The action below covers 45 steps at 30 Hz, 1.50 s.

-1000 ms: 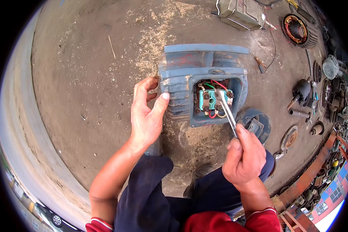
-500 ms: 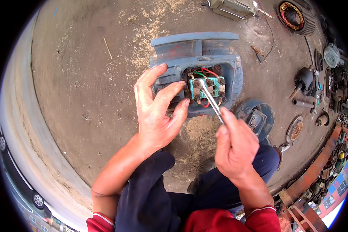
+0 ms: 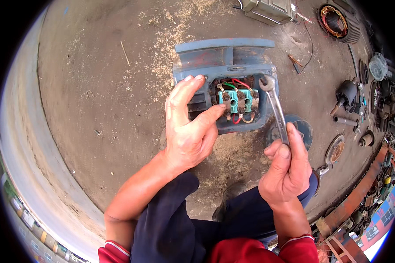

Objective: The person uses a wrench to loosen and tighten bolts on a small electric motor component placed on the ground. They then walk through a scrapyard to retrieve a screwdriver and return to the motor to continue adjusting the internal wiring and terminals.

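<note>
A blue-grey electric motor housing (image 3: pixel 226 70) lies on the ground before me, its terminal box uncovered. Inside is a turquoise terminal block (image 3: pixel 234 104) with dark nuts, metal links and red and green wires. My left hand (image 3: pixel 188 131) is spread over the housing's left side; one fingertip rests at the block's lower left nut, while other fingers reach up to the housing's upper edge. Between the thumb and fingers of my right hand (image 3: pixel 287 171) is a steel spanner (image 3: pixel 277 109). Its open-jaw end points up at the box's right edge, apart from the nuts.
A dark round basin (image 3: pixel 300 129) stands right of the motor, partly behind my right hand. Farther right lie a motor stator with copper windings (image 3: pixel 333 21), a round metal disc (image 3: pixel 335 150) and heaped parts. A metal box (image 3: pixel 267 11) sits at the top; sawdust is scattered on the ground.
The spanner has come off the block's upper left nut and moved right with my right hand, its jaw now raised. My left fingertip has shifted onto the block's lower left nut.
</note>
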{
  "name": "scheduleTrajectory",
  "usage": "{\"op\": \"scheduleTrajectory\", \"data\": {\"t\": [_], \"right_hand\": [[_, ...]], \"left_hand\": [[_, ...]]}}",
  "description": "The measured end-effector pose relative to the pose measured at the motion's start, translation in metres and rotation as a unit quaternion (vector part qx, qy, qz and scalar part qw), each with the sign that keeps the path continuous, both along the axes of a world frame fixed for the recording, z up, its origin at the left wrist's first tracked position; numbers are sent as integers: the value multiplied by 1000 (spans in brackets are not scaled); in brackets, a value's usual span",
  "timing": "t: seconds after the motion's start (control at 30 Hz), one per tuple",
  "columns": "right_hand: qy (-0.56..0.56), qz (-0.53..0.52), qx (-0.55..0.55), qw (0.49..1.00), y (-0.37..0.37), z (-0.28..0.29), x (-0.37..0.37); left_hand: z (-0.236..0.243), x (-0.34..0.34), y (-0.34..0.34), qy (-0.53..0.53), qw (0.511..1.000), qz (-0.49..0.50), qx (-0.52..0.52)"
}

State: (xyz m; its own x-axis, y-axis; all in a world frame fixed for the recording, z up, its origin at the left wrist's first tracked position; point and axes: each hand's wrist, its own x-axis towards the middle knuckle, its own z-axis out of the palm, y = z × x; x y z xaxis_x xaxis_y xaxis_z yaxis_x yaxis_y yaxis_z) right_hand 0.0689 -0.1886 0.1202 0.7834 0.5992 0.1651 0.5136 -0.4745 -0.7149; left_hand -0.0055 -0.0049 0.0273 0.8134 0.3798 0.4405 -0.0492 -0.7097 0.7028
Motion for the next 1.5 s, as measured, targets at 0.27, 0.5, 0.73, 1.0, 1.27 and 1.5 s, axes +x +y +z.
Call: {"op": "scheduleTrajectory", "data": {"t": [0.27,0.5,0.73,1.0,1.27,1.5], "right_hand": [[27,97,-63,993,7,-11,10],[-21,8,-35,999,-7,-8,8],[-64,-19,2,998,-7,-10,8],[-67,9,-37,997,-6,-8,13],[-57,21,-46,997,-8,-3,8],[-48,-6,-41,998,-12,1,5]], "left_hand": [[-3,5,1,6,1000,-1,10],[-1,3,-4,9,1000,2,20],[-6,10,-3,-27,997,-8,69],[3,17,-6,13,999,-21,40],[8,10,-12,31,999,-12,41],[10,8,-11,54,997,-40,39]]}}
